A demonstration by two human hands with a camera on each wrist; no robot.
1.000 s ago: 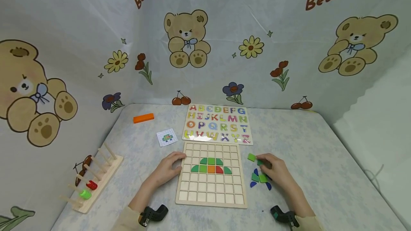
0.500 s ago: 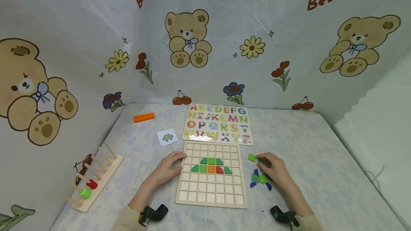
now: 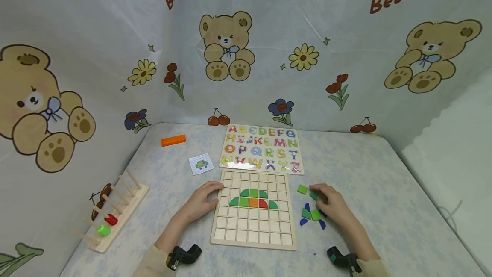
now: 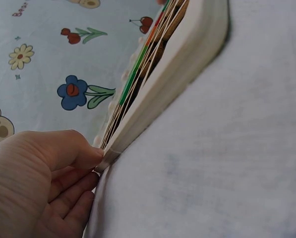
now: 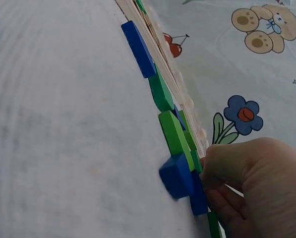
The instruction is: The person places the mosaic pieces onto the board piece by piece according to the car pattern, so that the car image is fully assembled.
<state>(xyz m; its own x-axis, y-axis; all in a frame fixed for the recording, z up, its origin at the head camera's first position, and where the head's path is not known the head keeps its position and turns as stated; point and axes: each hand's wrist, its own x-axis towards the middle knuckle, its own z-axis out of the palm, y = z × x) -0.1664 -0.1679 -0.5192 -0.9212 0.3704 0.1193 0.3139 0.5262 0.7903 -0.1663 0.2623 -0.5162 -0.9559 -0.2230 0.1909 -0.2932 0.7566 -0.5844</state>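
Note:
My left hand (image 3: 200, 200) rests at the left edge of the wooden grid board (image 3: 253, 225), its fingertips against the rim; the thumb and index finger meet the edge in the left wrist view. Green, orange and red tiles sit in two rows on the board, among them an orange square (image 3: 253, 203) and a red tile (image 3: 263, 203). Right of the board, my right hand (image 3: 335, 204) touches a dark green tile (image 3: 314, 195), the index fingertip at its upper edge. Near it lie a light green square (image 3: 302, 189), another light green square (image 3: 316, 215) and several blue tiles (image 3: 304, 222).
Behind the board, the alphabet puzzle (image 3: 261, 148) stands right against it. A small pattern card (image 3: 201, 164) and an orange bar (image 3: 173, 140) lie at back left. A wooden peg stand (image 3: 119, 219) with red and green rings is at far left.
My right hand has drawn slightly right, its thumb back from the dark green tile, which now shows more fully. My left hand has stayed at the board's edge.

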